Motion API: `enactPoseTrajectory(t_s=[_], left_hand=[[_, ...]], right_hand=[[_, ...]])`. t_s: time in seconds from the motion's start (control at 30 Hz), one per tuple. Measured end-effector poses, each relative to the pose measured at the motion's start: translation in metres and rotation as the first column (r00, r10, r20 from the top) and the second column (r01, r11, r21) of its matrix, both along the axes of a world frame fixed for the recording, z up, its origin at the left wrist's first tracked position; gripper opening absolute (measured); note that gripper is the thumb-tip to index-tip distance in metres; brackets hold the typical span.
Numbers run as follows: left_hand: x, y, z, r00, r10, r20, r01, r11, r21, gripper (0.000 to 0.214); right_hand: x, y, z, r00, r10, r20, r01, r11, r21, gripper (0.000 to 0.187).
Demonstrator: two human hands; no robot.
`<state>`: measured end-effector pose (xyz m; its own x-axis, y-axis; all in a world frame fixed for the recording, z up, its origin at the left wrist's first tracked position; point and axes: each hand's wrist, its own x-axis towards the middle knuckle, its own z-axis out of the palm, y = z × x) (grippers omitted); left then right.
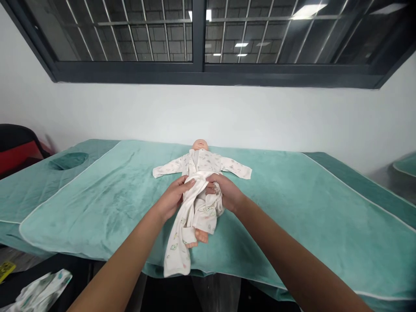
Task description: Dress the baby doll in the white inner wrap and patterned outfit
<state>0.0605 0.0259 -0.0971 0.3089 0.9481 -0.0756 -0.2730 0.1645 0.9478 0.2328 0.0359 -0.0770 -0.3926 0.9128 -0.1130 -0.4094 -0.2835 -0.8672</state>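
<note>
A baby doll lies on its back on a teal towel, head toward the wall, arms spread in a white printed romper. My left hand grips the romper's cloth at the doll's waist, fingers closed on it. My right hand pinches the same cloth from the other side. A loose white trouser leg hangs down over the table's front edge. The doll's bare feet stick out near it.
The towel covers a padded table with a face hole at the left. A white wall and a dark window are behind. A red and black chair stands far left. Printed cloth lies low at the left.
</note>
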Motion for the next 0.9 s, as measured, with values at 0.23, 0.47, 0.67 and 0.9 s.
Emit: enactPoseTrajectory(t_s=[0.23, 0.47, 0.67, 0.9], left_hand=[[0.016, -0.004, 0.005, 0.975, 0.205, -0.085, -0.201, 0.978, 0.051, 0.030], [0.005, -0.001, -0.009, 0.981, 0.190, 0.045, -0.191, 0.981, 0.021, 0.047], [-0.003, -0.006, -0.004, 0.998, -0.021, -0.061, 0.012, 0.991, -0.132, 0.051], [-0.006, -0.005, -0.012, 0.998, 0.005, 0.057, -0.003, 0.999, -0.045, 0.046]], right_hand=[[-0.006, -0.007, -0.003, 0.930, -0.014, 0.368, -0.045, 0.987, 0.153, 0.032], [-0.003, 0.000, -0.016, 0.991, 0.061, 0.118, -0.068, 0.996, 0.057, 0.038], [-0.006, 0.003, -0.020, 0.996, 0.031, 0.088, -0.039, 0.994, 0.097, 0.039], [0.002, -0.004, -0.008, 0.813, 0.278, 0.511, -0.397, 0.908, 0.138, 0.045]])
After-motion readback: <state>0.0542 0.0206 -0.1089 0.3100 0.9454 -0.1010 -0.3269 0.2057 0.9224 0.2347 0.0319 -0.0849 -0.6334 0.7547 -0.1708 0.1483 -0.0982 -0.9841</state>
